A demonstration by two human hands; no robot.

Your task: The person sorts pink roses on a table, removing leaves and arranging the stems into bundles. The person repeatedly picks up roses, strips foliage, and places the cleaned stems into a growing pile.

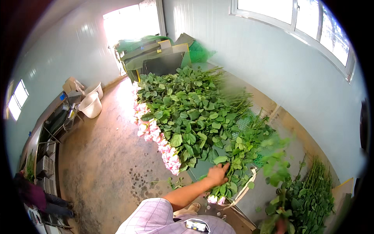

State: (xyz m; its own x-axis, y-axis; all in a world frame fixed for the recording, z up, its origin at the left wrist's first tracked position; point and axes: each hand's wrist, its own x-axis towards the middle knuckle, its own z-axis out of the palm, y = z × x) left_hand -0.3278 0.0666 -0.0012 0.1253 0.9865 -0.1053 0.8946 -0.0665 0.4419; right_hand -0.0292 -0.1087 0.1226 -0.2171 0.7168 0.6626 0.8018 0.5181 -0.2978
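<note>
My left hand [218,174] is closed around leafy stems of pink roses at the near end of the table [200,170]. Two pale pink rose heads [216,200] poke out below it, close to my body. At the lower edge, my right hand [280,225] is blurred and mostly covered by leaves, so its fingers cannot be made out. Blurred leafy stems [276,171] rise above it. A long pile of roses [187,113] covers the table beyond my left hand, with pink heads [156,134] along the left side and cut stems toward the right.
More leafy stems [311,199] stand at the lower right by the wall. Green netting [269,146] lies under the pile's right side. Dark panels [163,62] stand at the far end. White buckets [90,105] and a shelf [41,144] line the left; another person [37,197] is there.
</note>
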